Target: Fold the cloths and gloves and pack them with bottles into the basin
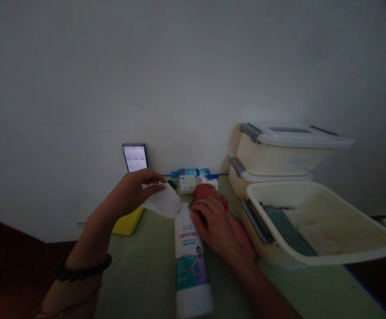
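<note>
My left hand (133,190) pinches a white wipe (161,201) by its upper edge and holds it above the green table (140,270). A bead bracelet sits on that wrist. My right hand (214,226) rests palm down on a red mesh cloth (208,192) and pinkish fabric. Its fingertips touch the neck of a tall white bottle (191,266) with a teal label, which stands at the table's front.
A phone (135,157) showing a timer leans against the wall. A yellow item (128,223) lies at the left. Small bottles (189,177) line the wall. An open cream bin (315,221) with folded cloths sits right, in front of two stacked lidded boxes (279,153).
</note>
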The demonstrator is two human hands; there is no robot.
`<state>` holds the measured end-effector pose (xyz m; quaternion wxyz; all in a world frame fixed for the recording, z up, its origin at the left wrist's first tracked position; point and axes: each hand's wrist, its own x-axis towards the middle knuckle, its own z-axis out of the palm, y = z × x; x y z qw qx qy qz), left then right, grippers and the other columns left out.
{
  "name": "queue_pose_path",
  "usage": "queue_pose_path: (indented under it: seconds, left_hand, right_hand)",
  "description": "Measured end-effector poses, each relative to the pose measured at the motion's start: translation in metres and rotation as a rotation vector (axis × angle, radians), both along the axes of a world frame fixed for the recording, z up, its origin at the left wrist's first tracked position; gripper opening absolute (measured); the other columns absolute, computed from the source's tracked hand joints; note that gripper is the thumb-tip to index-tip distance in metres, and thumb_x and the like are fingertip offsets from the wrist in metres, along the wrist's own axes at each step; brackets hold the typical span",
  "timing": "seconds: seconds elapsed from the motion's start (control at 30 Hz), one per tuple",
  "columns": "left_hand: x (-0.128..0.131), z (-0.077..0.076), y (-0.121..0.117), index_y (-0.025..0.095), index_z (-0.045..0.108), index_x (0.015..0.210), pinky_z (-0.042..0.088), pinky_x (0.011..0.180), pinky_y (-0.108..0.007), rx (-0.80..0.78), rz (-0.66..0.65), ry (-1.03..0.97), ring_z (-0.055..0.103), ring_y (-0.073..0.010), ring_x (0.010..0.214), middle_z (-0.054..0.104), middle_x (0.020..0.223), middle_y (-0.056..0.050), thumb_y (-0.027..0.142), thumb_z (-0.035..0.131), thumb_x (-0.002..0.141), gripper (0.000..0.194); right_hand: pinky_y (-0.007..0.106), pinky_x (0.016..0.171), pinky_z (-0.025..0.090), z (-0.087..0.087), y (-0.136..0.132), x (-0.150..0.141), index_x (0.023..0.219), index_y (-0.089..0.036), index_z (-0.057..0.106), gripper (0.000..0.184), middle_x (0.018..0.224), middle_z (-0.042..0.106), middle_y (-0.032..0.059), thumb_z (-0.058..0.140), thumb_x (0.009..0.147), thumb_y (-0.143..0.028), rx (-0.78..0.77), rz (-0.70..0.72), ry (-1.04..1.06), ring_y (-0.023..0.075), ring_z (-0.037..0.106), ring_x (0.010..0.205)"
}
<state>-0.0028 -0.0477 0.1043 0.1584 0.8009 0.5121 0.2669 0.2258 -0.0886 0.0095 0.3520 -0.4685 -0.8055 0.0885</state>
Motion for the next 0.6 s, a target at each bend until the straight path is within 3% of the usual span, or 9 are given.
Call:
queue_pose_path:
  seconds: [0.27,0.43,0.6]
  left_hand:
    - [0.006,0.005,-0.003,0.019,0.068,0.081,0.047,0.076,-0.031,-0.072,-0.105,0.112,0.063,-0.0194,0.08,0.067,0.088,-0.005,0.037,0.049,0.081,0.027]
    - [0.005,0.01,-0.005,0.018,0.06,0.086,0.047,0.068,-0.031,-0.054,-0.018,0.125,0.064,-0.0207,0.073,0.068,0.081,-0.006,0.041,0.042,0.084,0.029]
    - [0.013,0.018,-0.013,0.02,0.053,0.094,0.048,0.063,-0.03,0.016,0.077,0.054,0.062,-0.0194,0.068,0.07,0.087,-0.006,0.045,0.046,0.083,0.028]
  right_hand:
    - [0.04,0.096,0.041,0.0,0.001,0.001,0.094,-0.016,0.066,0.015,0.109,0.061,0.0094,0.054,0.085,-0.02,0.061,-0.061,0.03,0.0221,0.052,0.106]
    - [0.045,0.097,0.038,-0.001,0.004,0.002,0.1,-0.015,0.064,0.019,0.112,0.059,0.0124,0.055,0.084,-0.018,0.124,-0.147,0.079,0.0255,0.049,0.107]
    - [0.046,0.095,0.041,0.002,0.005,0.002,0.105,-0.015,0.061,0.023,0.111,0.06,0.0128,0.056,0.084,-0.02,0.185,-0.127,0.117,0.0259,0.051,0.106]
